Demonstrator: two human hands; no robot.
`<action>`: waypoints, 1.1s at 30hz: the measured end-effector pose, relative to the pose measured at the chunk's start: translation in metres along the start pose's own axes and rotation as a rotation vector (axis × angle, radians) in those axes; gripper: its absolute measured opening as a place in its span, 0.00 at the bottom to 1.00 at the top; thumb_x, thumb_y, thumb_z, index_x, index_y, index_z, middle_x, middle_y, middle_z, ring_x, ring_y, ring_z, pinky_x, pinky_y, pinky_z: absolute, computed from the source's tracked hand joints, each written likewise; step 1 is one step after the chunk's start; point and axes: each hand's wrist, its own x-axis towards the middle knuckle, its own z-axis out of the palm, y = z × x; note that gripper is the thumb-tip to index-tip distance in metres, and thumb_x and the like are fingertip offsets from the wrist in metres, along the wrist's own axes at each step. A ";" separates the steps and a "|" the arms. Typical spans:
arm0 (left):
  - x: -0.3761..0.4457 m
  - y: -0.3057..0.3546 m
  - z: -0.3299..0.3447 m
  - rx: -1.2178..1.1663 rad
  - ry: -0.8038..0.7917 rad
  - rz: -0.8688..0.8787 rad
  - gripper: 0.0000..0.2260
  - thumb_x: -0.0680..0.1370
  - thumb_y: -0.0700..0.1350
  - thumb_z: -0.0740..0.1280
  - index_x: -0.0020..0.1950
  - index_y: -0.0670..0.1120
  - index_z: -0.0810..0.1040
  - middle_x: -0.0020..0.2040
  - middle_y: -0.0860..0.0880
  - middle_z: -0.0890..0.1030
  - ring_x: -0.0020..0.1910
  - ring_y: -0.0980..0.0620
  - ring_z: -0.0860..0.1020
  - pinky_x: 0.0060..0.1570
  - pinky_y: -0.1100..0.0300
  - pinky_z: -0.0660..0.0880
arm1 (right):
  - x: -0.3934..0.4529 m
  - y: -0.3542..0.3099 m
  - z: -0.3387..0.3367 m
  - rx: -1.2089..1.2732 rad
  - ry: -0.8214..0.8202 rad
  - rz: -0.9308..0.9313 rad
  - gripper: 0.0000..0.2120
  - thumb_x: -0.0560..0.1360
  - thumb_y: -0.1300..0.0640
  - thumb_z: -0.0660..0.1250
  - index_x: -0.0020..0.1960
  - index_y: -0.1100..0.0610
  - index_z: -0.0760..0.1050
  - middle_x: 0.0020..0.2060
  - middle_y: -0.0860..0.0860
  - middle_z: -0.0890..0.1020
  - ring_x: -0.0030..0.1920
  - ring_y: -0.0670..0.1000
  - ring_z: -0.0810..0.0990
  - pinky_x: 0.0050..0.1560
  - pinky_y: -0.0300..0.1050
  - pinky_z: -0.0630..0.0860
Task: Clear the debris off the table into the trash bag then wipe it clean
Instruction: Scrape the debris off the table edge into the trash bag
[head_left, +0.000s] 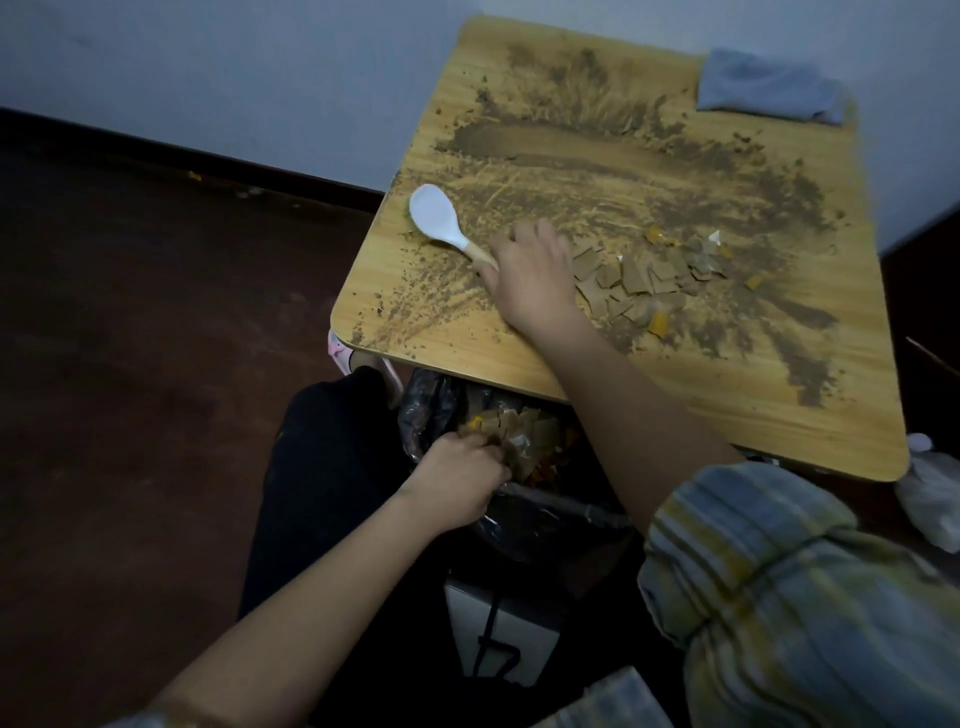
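A wooden table (613, 364) is smeared with brown dirt (571, 140) and carries a pile of torn cardboard scraps (644, 280). My right hand (530, 275) lies over the scraps' left end and grips the wooden handle of a white spoon (434, 213), whose bowl points left. Below the table's near edge hangs a black trash bag (431, 405) with scraps inside. My left hand (457, 483) grips the bag's near rim, fingers curled over it.
A folded blue-grey cloth (769, 85) lies on the table's far right corner. A white plastic bag (930, 488) sits on the floor at the right. Dark floor spreads to the left, with a pale wall behind the table.
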 end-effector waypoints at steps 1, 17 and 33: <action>0.001 -0.001 0.000 -0.004 -0.001 -0.001 0.13 0.78 0.43 0.59 0.58 0.50 0.78 0.56 0.51 0.77 0.59 0.47 0.71 0.48 0.55 0.67 | 0.002 -0.002 0.000 -0.021 -0.006 -0.022 0.17 0.81 0.48 0.59 0.62 0.57 0.76 0.56 0.56 0.75 0.61 0.58 0.69 0.56 0.51 0.63; 0.000 0.002 -0.001 0.003 0.052 -0.021 0.12 0.77 0.43 0.59 0.57 0.50 0.78 0.56 0.51 0.77 0.58 0.48 0.72 0.48 0.55 0.68 | -0.026 0.030 -0.035 0.099 0.041 0.071 0.16 0.82 0.51 0.56 0.66 0.55 0.73 0.54 0.56 0.73 0.48 0.58 0.76 0.39 0.46 0.63; 0.002 0.007 -0.004 0.041 0.020 -0.015 0.12 0.77 0.43 0.59 0.57 0.48 0.78 0.56 0.50 0.77 0.61 0.47 0.71 0.48 0.54 0.71 | -0.069 0.122 -0.066 -0.060 0.038 0.401 0.13 0.82 0.52 0.54 0.61 0.48 0.75 0.51 0.55 0.79 0.55 0.59 0.76 0.63 0.57 0.61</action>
